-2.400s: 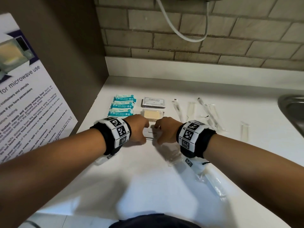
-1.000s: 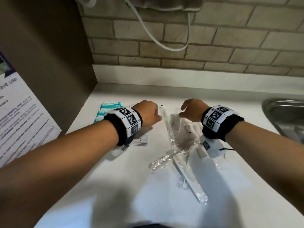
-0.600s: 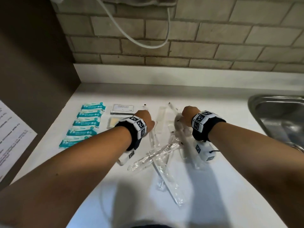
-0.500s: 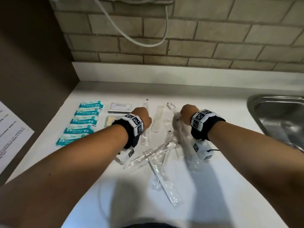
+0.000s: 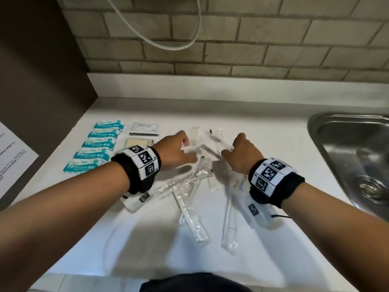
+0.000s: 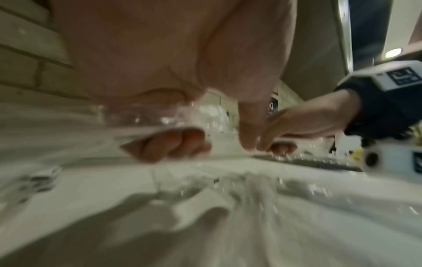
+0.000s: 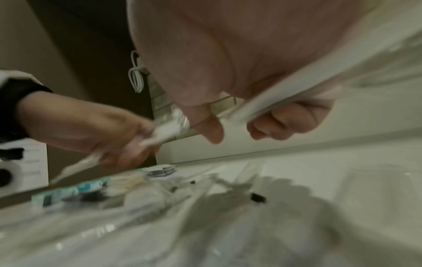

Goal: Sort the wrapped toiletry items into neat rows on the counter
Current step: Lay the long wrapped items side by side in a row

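Both hands work over a loose heap of clear-wrapped long items [image 5: 190,186] in the middle of the white counter [image 5: 273,127]. My left hand [image 5: 181,150] grips one crinkly clear-wrapped item [image 6: 148,122], its fingers [image 6: 166,144] curled under it. My right hand [image 5: 235,151] grips a long white wrapped stick [image 7: 297,90], fingers [image 7: 290,122] curled round it. At the left lie a row of teal packets [image 5: 94,148], stacked shampoo sachets [image 5: 145,127] and a wrapped soap bar [image 5: 137,142].
A steel sink [image 5: 357,157] is sunk into the counter at the right. A brick wall with a hanging white cable [image 5: 164,43] stands behind. A dark panel with a printed notice [image 5: 14,157] closes the left side.
Both hands left the small white packet by the soap and moved right to the clear-wrapped heap. Each has taken hold of a wrapped item, and the long wrapped pieces have shifted about.
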Demonstrator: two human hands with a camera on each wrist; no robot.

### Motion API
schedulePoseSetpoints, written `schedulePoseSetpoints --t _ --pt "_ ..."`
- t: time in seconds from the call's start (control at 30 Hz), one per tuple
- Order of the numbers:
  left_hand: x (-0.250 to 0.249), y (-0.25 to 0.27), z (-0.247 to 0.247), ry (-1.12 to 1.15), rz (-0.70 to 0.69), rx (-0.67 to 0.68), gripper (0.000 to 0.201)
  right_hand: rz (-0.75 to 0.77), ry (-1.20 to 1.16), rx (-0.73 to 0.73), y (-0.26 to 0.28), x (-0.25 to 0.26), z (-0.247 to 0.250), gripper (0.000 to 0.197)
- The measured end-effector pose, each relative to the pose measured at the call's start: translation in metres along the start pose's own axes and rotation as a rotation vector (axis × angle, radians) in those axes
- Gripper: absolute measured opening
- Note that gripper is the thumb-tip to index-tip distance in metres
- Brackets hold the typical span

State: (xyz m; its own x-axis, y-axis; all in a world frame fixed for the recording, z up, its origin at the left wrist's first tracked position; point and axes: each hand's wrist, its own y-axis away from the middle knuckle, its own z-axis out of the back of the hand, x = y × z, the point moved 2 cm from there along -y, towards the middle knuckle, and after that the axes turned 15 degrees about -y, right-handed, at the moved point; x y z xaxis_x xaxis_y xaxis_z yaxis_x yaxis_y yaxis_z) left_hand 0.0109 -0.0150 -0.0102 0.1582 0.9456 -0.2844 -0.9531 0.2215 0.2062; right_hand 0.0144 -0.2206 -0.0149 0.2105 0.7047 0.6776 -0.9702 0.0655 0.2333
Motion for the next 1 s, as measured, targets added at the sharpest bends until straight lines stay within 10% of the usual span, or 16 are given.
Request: schedulePoseSetpoints --t 0.13,0.47,0.73,1.0 --pt "0.0 0.011 -0.032 -0.169 0.028 0.175 0.044 -0.015 0.169 0.13 0.016 -0.009 -0.001 0.04" --pt "-0.019 -0.013 -0.01 -0.011 0.0 -0.035 0.031 -0.111 0.253 0.286 0.057 -0.03 -0.022 0.022" --pt "-0.023 -0.004 0.012 0.41 0.026 -0.225 0.033 -0.09 0.003 0.091 0.033 -0.012 -0.014 0.034" --pt "-0.022 0.008 -0.036 -0.023 0.083 0.11 0.077 -0.011 -0.3 -0.103 0.027 0.007 0.014 0.031"
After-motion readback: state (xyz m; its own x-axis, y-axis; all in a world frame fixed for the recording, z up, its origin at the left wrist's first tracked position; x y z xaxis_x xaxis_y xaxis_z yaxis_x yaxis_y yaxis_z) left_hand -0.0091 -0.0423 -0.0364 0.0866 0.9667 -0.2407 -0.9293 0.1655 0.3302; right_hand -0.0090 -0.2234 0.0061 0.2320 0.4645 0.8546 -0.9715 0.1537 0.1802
